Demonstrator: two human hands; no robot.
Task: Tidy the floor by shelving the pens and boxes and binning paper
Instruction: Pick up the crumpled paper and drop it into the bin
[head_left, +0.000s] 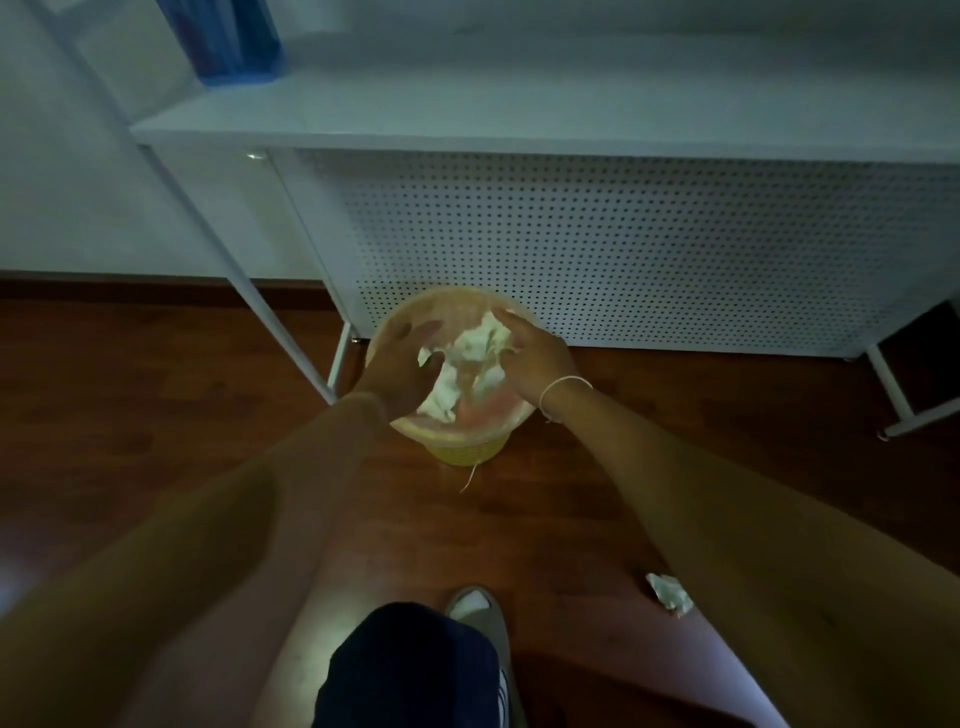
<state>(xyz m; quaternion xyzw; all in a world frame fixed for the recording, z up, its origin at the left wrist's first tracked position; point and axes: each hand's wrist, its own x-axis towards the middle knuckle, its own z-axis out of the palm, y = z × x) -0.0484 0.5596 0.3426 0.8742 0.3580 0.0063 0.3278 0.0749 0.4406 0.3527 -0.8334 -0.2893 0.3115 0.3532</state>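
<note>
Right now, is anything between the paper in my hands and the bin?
Nothing visible. Both hands, left and right, hold the crumpled paper directly over the open bin, with no lid or object across its mouth.

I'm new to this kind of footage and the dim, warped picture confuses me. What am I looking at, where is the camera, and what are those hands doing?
There is no machine here. A person wears one wide-angle camera on the head, looking down, which is why the edges bend and you see their own arms, a knee and a shoe.

Both hands reach into a round yellow wastebasket standing on a wooden floor, just in front of a white shelf unit with a perforated panel. The left hand and right hand are over crumpled white paper inside the basket; the picture is too blurred to say whether the fingers grip it or just press it down.

One more crumpled paper scrap lies on the floor by the right arm. Something blue stands on the shelf, too blurred to identify.
</note>
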